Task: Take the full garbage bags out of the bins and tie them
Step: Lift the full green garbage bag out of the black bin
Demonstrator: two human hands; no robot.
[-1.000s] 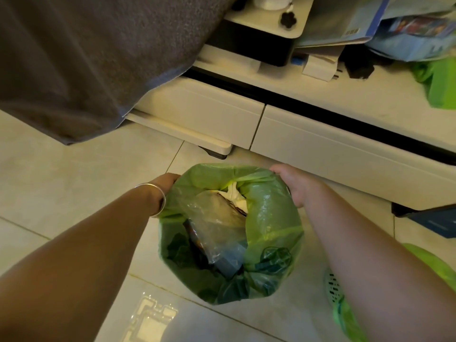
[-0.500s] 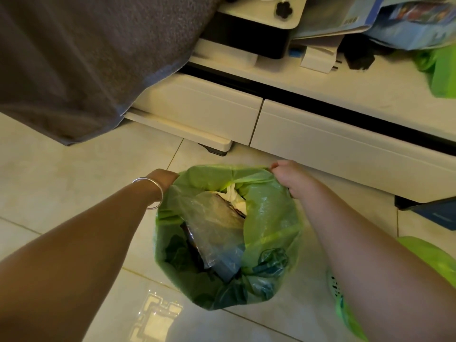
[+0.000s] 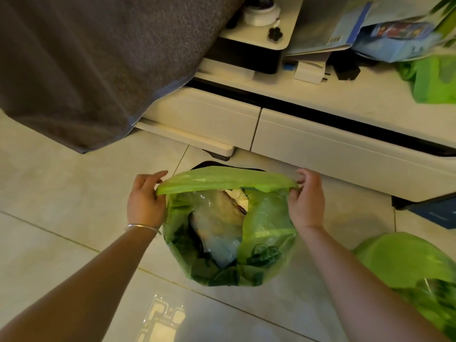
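I have the green garbage bag (image 3: 266, 218) in the lower middle of the frame, standing on the pale tiled floor (image 3: 61, 193). My left hand (image 3: 145, 196) pinches the far rim of the bag at its left end, thumb and fingers closed on the plastic. My right hand (image 3: 307, 198) pinches the same rim at its right end, fingers curled over the edge. Between my two hands the rim is pulled into a flat green band across the top of the bag's mouth. Below that band the bag gapes open, and I can see crumpled clear plastic and paper waste (image 3: 217, 218) inside, filling it well up. Just behind the stretched rim a dark curved edge shows, which may be the bin (image 3: 209, 164); I cannot tell how far the bag has come out of it.

A thin metal bangle (image 3: 142, 227) sits on my left wrist. In the lower right of the frame lies a second green bag (image 3: 407, 262). A clear plastic tray (image 3: 160, 322) lies on the floor at the bottom centre. A white cabinet with drawers (image 3: 320, 149) runs across the middle right, and a grey cloth (image 3: 86, 58) hangs in the upper left.
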